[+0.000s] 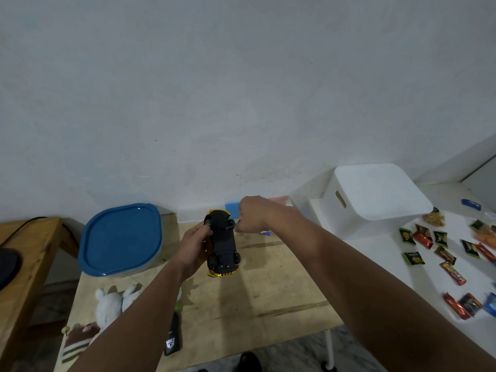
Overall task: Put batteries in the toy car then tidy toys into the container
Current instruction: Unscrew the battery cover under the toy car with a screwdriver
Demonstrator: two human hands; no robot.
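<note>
A: What does the toy car [222, 244] look like?

B: It is turned belly up, so the black underside faces the camera. Yellow bodywork shows at both ends, with a shiny gold edge at the near end. Four dark wheels with silver hubs sit at the corners, and there are small red marks on the underside near the near end.

A: Where is it?

B: Held in the air above the wooden table [268, 296], over the part toward the far edge, lengthwise away from the person.

A: And the hands?

B: The left hand [193, 245] grasps the car from its left side, fingers curled round the body. The right hand [253, 214] is clenched at the car's far end and pinches a thin dark tool [233, 226] whose tip meets the underside by the far wheel. I cannot tell what kind of tool it is.

A: What else lies around?

B: A container with a blue lid [122, 238] stands at the table's far left corner. A white plush toy [112, 304] lies near the left edge, and a black pouch [174, 335] near the near edge. On the white table [397, 277] to the right, a white bin [375, 193] stands upside down toward the far edge, with snack packets [453, 272] scattered beside it.
</note>
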